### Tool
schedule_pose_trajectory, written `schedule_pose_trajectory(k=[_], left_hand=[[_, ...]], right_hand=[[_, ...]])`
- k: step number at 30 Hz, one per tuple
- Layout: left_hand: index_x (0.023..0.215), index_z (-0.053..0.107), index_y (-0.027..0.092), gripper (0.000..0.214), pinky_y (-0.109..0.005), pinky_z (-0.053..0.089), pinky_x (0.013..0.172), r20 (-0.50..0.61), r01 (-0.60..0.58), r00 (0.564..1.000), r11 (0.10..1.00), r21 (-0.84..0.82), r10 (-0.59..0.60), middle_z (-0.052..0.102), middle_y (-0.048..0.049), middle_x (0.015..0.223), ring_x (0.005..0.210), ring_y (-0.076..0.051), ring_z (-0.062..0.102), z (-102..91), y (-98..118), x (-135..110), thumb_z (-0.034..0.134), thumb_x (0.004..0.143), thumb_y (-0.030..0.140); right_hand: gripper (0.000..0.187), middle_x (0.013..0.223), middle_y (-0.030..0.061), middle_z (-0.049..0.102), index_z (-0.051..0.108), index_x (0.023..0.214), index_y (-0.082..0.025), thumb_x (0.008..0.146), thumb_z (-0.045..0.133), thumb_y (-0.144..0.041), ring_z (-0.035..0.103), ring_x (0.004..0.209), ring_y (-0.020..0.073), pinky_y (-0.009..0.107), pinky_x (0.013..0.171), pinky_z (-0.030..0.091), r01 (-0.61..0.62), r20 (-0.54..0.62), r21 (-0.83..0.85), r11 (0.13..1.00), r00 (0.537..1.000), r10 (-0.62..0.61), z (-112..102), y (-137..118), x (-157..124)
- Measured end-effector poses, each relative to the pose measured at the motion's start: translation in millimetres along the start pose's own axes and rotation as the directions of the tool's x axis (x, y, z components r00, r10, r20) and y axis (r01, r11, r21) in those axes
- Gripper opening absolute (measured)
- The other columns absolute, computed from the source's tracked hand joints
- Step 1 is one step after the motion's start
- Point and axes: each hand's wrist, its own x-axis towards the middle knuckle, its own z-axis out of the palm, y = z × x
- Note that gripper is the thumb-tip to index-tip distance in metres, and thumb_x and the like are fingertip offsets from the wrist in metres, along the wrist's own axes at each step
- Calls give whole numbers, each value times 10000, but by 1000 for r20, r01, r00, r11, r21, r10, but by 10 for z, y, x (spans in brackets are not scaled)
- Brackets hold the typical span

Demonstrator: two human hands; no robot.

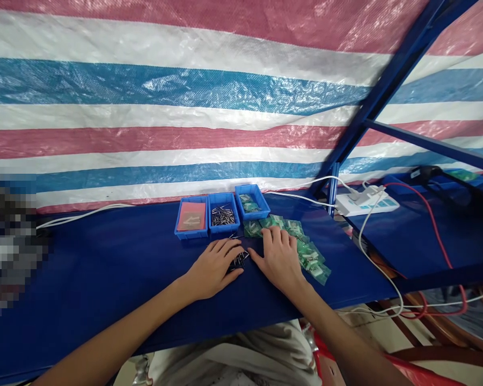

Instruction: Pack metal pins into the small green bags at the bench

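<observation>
My left hand [214, 269] lies on the blue tabletop, thumb and fingers apart, curved around a small heap of thin metal pieces [239, 261] that look like screws or pins. Part of that heap is hidden under the fingers. Just to the right, my right hand [280, 260] rests with its fingers spread; the thumb points at the heap and the fingertips touch the edge of the green plastic packets [312, 256]. Beyond my hands stands a blue bin of similar metal pieces [224, 215]. Neither hand visibly grips anything.
Left of that bin is a blue bin with pink paper [191, 210]; on its right, a blue bin holds green packets [250, 203]. A white power strip [367, 202] with cables lies by the blue metal frame [358, 128]. A striped sheet [165, 112] hangs behind.
</observation>
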Motion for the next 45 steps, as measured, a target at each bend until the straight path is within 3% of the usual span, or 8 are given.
schedule_pose_trajectory(k=[5, 12, 16, 23, 30, 37, 40, 45], left_hand=[[1602, 447, 237, 632, -545, 458, 1190, -43, 101, 994, 994, 39, -100, 484, -141, 1646, 1476, -347, 490, 51, 38, 54, 527, 1080, 584], [1587, 504, 265, 578, -559, 424, 1214, -26, 85, 996, 995, 54, -83, 512, -100, 1638, 1485, -339, 478, 92, 27, 104, 498, 1097, 572], [1550, 544, 228, 534, -560, 412, 1253, -24, 76, 997, 997, -2, -76, 550, -111, 1600, 1474, -329, 500, 105, -42, 58, 534, 1099, 513], [1444, 619, 218, 397, -511, 528, 1159, -60, 30, 998, 995, -90, -36, 605, -137, 1489, 1382, -307, 578, 16, -148, -53, 562, 1102, 412], [1430, 655, 279, 411, -561, 524, 1121, -48, -14, 999, 999, -40, 12, 587, -134, 1504, 1373, -346, 568, -12, -102, 1, 623, 1066, 467], [1295, 720, 246, 284, -504, 514, 1124, -87, -42, 995, 998, -43, 38, 656, -107, 1430, 1353, -304, 585, 5, -146, -48, 583, 1096, 394], [1349, 693, 234, 339, -517, 514, 1118, -94, -24, 995, 999, -36, 21, 642, -116, 1469, 1362, -316, 579, 11, -147, -36, 601, 1085, 424], [1462, 642, 291, 426, -558, 493, 1127, -36, -25, 999, 1000, -9, 25, 600, -93, 1547, 1410, -349, 533, 8, -136, -7, 610, 1076, 468]], right_hand=[[355, 1161, 226, 652, 589, 1270, -180, 1031, 600, -442, 597, 1062, 418, 541, 891, 482, -50, 14, 1, 999, 999, 50, -24, -43, 19], [312, 1242, 223, 646, 581, 1307, -179, 1053, 576, -361, 601, 1115, 417, 529, 895, 481, -7, 67, 29, 1000, 998, 5, -12, 88, 6], [294, 1274, 203, 654, 597, 1326, -192, 1073, 561, -339, 604, 1134, 399, 532, 932, 484, 85, 137, 30, 996, 987, -88, -77, 80, -29], [349, 1393, 186, 627, 576, 1428, -176, 1110, 510, -303, 584, 1241, 369, 517, 1007, 487, 261, 244, 68, 963, 932, -270, -219, 74, -106], [280, 1365, 189, 623, 642, 1300, -192, 1062, 602, -332, 595, 1213, 386, 530, 978, 498, 154, 249, 51, 987, 955, -162, -163, 95, -96], [283, 1434, 172, 631, 678, 1238, -213, 1063, 608, -425, 579, 1266, 399, 559, 994, 495, 164, 232, 77, 983, 956, -178, -217, 153, -138], [336, 1471, 177, 614, 678, 1228, -208, 1046, 634, -487, 564, 1288, 418, 588, 1017, 480, 175, 226, 81, 981, 956, -189, -246, 139, -161], [181, 1510, 161, 575, 667, 1094, -227, 1055, 635, -401, 544, 1319, 400, 565, 1011, 488, 189, 214, 151, 970, 952, -219, -261, 149, -154]])
